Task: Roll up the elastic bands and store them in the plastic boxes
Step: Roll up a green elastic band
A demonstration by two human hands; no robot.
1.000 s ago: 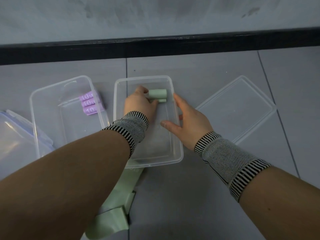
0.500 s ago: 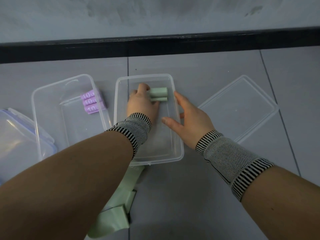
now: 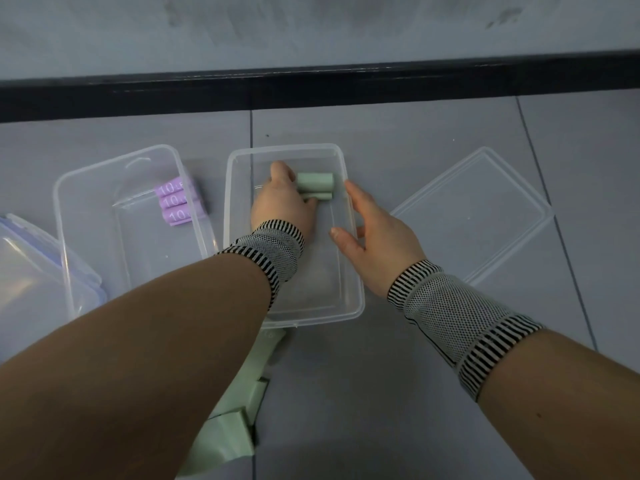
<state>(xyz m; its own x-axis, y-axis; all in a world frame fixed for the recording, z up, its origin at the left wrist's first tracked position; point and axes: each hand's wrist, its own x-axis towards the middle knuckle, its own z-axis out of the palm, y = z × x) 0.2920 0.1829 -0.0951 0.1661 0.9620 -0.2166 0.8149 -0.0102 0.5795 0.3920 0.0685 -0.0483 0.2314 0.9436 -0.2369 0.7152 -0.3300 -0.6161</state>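
ideally, left hand (image 3: 282, 202), fingers closed on the green rolls (image 3: 315, 186) at the middle box's (image 3: 356, 299) far end, presses them snug; right hand (image 3: 377, 240), open, steadies the box's right rim.

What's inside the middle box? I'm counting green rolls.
Two green rolls lie at the far end of the middle box, the left hand on them; anything beneath hand and wrist is hidden.
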